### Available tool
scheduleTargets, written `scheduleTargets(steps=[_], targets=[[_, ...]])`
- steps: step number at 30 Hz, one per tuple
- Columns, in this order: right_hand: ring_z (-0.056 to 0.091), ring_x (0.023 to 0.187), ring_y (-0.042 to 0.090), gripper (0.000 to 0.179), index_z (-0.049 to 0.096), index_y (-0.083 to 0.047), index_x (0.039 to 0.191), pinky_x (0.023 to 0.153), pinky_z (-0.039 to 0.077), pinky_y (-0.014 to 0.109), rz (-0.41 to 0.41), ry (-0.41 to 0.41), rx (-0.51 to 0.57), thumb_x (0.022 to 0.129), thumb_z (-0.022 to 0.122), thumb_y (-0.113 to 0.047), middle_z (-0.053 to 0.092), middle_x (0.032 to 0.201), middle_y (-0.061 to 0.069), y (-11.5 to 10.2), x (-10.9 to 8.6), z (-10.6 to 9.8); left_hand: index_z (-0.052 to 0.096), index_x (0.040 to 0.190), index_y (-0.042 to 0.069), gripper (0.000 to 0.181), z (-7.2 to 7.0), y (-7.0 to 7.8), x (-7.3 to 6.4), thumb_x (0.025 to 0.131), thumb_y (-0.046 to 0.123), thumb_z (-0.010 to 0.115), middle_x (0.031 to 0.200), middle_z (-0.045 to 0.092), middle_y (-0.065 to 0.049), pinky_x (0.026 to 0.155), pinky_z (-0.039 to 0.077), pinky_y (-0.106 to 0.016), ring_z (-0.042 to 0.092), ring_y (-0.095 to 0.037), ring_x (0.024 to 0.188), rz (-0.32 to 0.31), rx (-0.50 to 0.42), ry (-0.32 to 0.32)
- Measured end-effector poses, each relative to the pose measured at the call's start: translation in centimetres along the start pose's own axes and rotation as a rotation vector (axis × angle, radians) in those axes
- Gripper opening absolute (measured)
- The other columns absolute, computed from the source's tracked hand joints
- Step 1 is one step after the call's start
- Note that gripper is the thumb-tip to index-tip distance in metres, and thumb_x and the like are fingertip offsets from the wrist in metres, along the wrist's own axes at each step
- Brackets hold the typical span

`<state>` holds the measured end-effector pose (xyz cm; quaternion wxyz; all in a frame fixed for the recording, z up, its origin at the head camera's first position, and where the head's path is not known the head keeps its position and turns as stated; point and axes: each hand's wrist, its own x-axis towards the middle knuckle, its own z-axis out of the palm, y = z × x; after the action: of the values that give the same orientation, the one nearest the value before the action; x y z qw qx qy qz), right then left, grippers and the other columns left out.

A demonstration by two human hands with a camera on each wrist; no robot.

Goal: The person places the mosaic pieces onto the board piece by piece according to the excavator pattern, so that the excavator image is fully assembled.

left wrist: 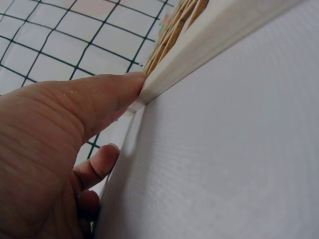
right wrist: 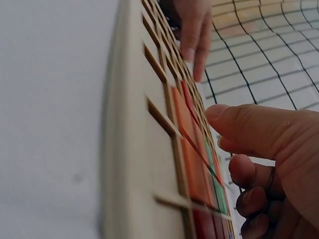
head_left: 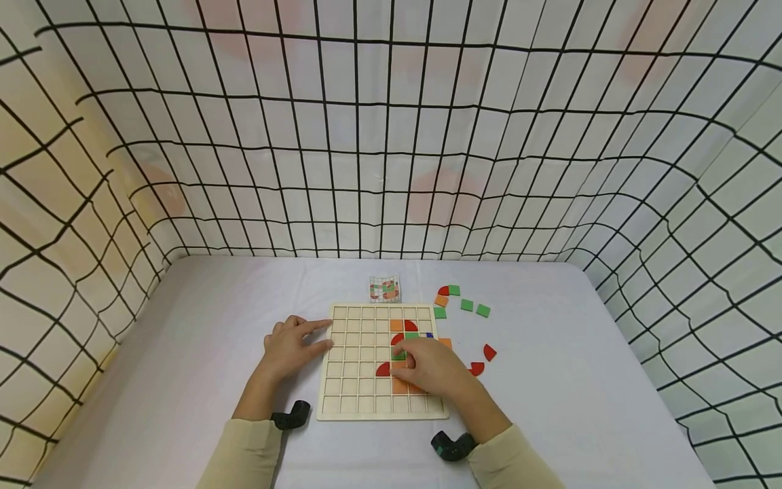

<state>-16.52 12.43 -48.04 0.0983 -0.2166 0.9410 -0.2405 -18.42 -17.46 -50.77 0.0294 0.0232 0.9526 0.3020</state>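
A pale wooden grid board (head_left: 354,380) lies flat, with orange, red and green tiles set in some of its cells. My left hand (head_left: 286,350) rests at the board's left edge, thumb and forefinger stretched out against the rim; the left wrist view shows the thumb (left wrist: 109,92) touching the side. Over the right half of the board, my right hand (head_left: 436,367) bends its fingers close above a green tile (head_left: 399,356). Thumb and forefinger stand apart there, and no piece shows between them. A red quarter-round tile (head_left: 383,369) sits left of the thumb. My right hand hides several cells.
Loose green tiles (head_left: 467,305) and red quarter-rounds (head_left: 489,352) lie right of the board. A small patterned card (head_left: 384,288) lies behind it. Black wire mesh (head_left: 385,149) rises around the back and sides of the white-covered table (head_left: 586,380).
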Motion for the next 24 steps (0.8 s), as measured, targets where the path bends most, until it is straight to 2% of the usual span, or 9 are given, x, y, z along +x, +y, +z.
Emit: scheduleTargets(steps=[3,10,15,19,24], targets=[[0.047,0.061,0.006,0.024,0.073,-0.019,0.108,0.058,0.038,0.024,0.047,0.01,0.028,0.091,0.077,-0.036,0.049,0.064,-0.009,1.1,0.0,-0.8,0.068,0.135,0.03,0.047,0.0,-0.1,0.0,0.091,0.045,0.073,0.12,0.059,-0.011,0.08,0.031,-0.046,0.048,-0.026,0.099,0.0,0.002,-0.001],[0.05,0.066,0.013,0.02,0.072,-0.022,0.107,0.057,0.038,0.027,0.232,0.037,0.098,0.091,0.078,-0.031,0.053,0.073,-0.003,4.6,-0.4,-2.7,0.068,0.135,0.03,0.047,0.1,-0.1,-0.1,0.091,0.045,0.073,0.12,0.06,-0.012,0.08,0.031,-0.046,0.048,-0.026,0.098,0.003,0.007,0.001],[0.052,0.066,0.016,0.016,0.07,-0.022,0.105,0.056,0.04,0.029,0.335,0.008,0.129,0.092,0.075,-0.029,0.054,0.077,0.0,6.6,-1.0,-3.7,0.068,0.135,0.03,0.047,0.1,0.0,0.0,0.091,0.045,0.073,0.12,0.059,-0.012,0.081,0.031,-0.047,0.048,-0.026,0.099,0.004,0.011,0.002],[0.052,0.062,0.017,0.013,0.069,-0.02,0.1,0.055,0.04,0.03,0.363,-0.028,0.167,0.09,0.076,-0.026,0.053,0.076,0.002,7.4,-1.5,-4.3,0.068,0.136,0.03,0.047,0.0,0.0,0.0,0.091,0.045,0.073,0.12,0.059,-0.012,0.081,0.031,-0.047,0.048,-0.026,0.098,0.006,0.017,0.002],[0.053,0.067,0.018,0.016,0.069,-0.019,0.092,0.059,0.039,0.031,0.369,-0.051,0.156,0.084,0.081,-0.024,0.053,0.074,0.002,7.5,-1.9,-4.8,0.068,0.136,0.03,0.047,-0.1,0.1,0.0,0.091,0.045,0.073,0.122,0.059,-0.012,0.081,0.032,-0.047,0.048,-0.027,0.099,0.001,0.014,-0.004]])
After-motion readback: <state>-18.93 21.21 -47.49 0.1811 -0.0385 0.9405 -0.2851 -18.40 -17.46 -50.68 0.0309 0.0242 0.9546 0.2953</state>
